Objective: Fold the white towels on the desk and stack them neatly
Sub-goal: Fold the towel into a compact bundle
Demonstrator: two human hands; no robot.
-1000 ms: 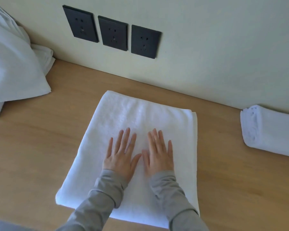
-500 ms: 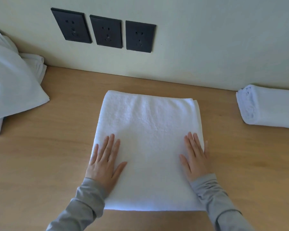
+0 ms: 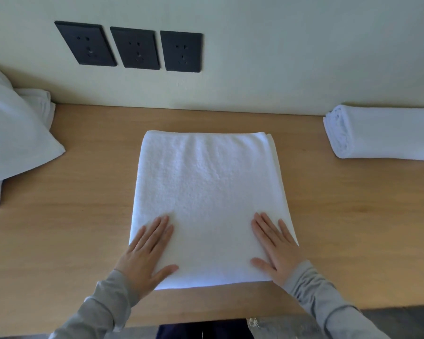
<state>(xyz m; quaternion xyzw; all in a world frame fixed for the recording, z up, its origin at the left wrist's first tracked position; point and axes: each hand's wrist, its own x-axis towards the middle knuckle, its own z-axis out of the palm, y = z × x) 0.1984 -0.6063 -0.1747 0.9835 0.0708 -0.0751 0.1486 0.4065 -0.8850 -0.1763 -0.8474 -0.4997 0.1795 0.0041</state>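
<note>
Slid toward near corners: left hand [image 3: 145,258], right hand [image 3: 277,253] flat, fingers straight, pressing folded towel [image 3: 211,192] on desk [image 3: 83,228].

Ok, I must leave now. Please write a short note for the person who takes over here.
Left hand: open, flat on the near left corner of the folded towel.
Right hand: open, flat on its near right corner.
That towel lies in the middle of the desk; a rolled towel lies at the far right; a white linen heap sits at the far left.
Done: middle towel folded roughly square.
Left: probably another fold, stacking it, then the heap.
</note>
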